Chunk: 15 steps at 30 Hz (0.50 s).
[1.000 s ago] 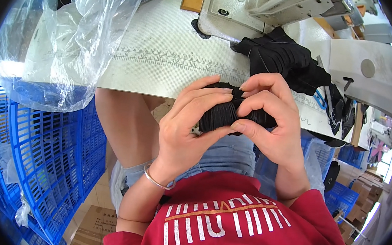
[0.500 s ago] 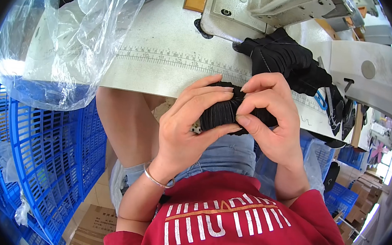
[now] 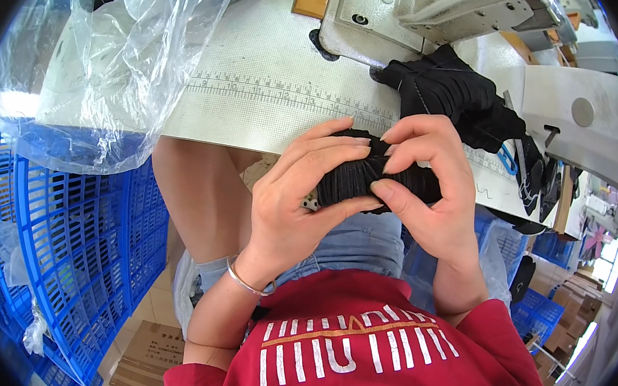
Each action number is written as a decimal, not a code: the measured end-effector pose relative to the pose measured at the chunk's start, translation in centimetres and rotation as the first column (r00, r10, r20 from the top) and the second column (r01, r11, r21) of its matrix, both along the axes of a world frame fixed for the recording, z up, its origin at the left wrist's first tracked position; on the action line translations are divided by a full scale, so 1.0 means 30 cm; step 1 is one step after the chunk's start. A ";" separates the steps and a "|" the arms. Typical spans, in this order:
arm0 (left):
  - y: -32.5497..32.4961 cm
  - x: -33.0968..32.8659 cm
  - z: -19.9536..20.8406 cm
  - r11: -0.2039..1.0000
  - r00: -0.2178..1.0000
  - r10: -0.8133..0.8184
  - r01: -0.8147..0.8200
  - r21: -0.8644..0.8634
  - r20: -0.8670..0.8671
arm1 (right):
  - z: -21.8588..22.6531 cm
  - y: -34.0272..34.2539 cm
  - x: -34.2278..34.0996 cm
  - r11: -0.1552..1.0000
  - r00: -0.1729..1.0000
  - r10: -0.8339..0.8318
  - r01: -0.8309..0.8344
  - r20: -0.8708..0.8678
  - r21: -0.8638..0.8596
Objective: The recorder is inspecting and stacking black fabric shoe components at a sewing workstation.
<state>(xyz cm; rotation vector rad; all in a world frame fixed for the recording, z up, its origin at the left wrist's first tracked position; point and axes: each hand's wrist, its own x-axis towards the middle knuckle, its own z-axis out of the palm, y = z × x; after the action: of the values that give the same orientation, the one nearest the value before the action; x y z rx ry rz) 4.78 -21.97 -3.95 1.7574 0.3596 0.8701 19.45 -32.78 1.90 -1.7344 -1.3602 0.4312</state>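
Observation:
A bundle of black pleated fabric strips [image 3: 347, 181] is held between my two hands over my lap, just in front of the table edge. My left hand [image 3: 288, 184] is wrapped round its left end, with the thumb along the lower side and the fingers over the top. Thumb and fingertips of my right hand [image 3: 441, 193] pinch at the bundle's middle, where the strips gather; its right end lies under that palm. What exactly those fingertips grip is too small to tell. More black fabric [image 3: 453, 95] lies heaped on the table beyond my right hand.
A sewing machine [image 3: 471, 16] stands at the back of the white table [image 3: 246, 118], which has a printed ruler. Blue-handled snips [image 3: 506, 159] lie to the right. Clear plastic [image 3: 114, 66] hangs over the left edge, above blue crates [image 3: 80, 246]. A cardboard box [image 3: 147, 359] sits on the floor.
My right fingertips have shifted slightly at the bundle's middle, and the strips there look more gathered. My left hand keeps its hold nearly in place.

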 end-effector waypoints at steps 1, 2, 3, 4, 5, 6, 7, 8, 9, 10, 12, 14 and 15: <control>0.000 -0.001 0.001 1.000 1.000 0.002 -0.002 -0.003 -0.002 | 0.003 0.004 -0.002 1.000 1.000 -0.015 0.014 0.011 0.027; 0.001 -0.002 0.001 1.000 1.000 0.004 -0.004 -0.003 -0.002 | 0.001 0.002 -0.002 1.000 1.000 -0.014 0.013 0.011 0.027; 0.000 -0.003 0.001 1.000 1.000 0.003 -0.003 -0.005 -0.003 | -0.001 -0.003 -0.001 0.999 0.999 0.024 -0.025 0.031 0.025; 0.000 -0.004 0.000 1.000 1.000 0.002 -0.002 -0.007 -0.005 | -0.003 -0.006 -0.002 0.998 0.997 0.062 -0.063 0.050 0.023; 0.000 -0.004 -0.002 1.000 1.000 0.003 -0.003 -0.007 -0.005 | -0.003 -0.004 -0.003 0.998 0.997 0.063 -0.065 0.050 0.023; 0.000 -0.003 -0.005 1.000 1.000 0.002 -0.002 -0.003 0.003 | -0.003 0.000 -0.003 0.998 0.995 0.059 -0.061 0.077 0.030; 0.001 -0.002 -0.008 1.000 1.000 0.001 -0.001 0.001 0.012 | -0.002 0.003 -0.003 0.998 0.993 0.054 -0.058 0.103 0.038; 0.002 -0.001 -0.009 1.000 1.000 0.002 -0.002 0.001 0.012 | 0.000 0.003 -0.004 0.998 0.993 0.054 -0.058 0.103 0.038; 0.002 -0.002 -0.010 1.000 1.000 -0.004 0.004 0.004 0.023 | 0.005 0.001 -0.006 0.998 0.995 0.049 -0.052 0.086 0.035; 0.003 -0.002 -0.011 1.000 0.999 -0.010 0.009 0.006 0.034 | 0.007 0.000 -0.007 0.998 0.997 0.043 -0.046 0.069 0.033; 0.002 0.000 -0.014 1.000 1.000 -0.005 0.005 0.011 0.031 | 0.001 -0.004 -0.008 0.999 0.999 0.034 -0.035 0.042 0.021; 0.001 0.002 -0.014 1.000 1.000 -0.002 0.002 0.017 0.028 | 0.001 -0.005 -0.006 1.000 1.000 0.023 -0.023 0.014 0.010; 0.001 0.000 -0.014 1.000 1.000 0.001 -0.002 0.018 0.027 | 0.001 -0.002 -0.006 1.000 0.999 0.030 -0.030 0.022 0.003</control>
<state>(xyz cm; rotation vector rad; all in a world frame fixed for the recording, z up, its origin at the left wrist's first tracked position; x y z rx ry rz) 4.79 -21.93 -4.37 1.7610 0.3364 0.8998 19.28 -32.84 1.93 -1.7229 -1.4028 0.4278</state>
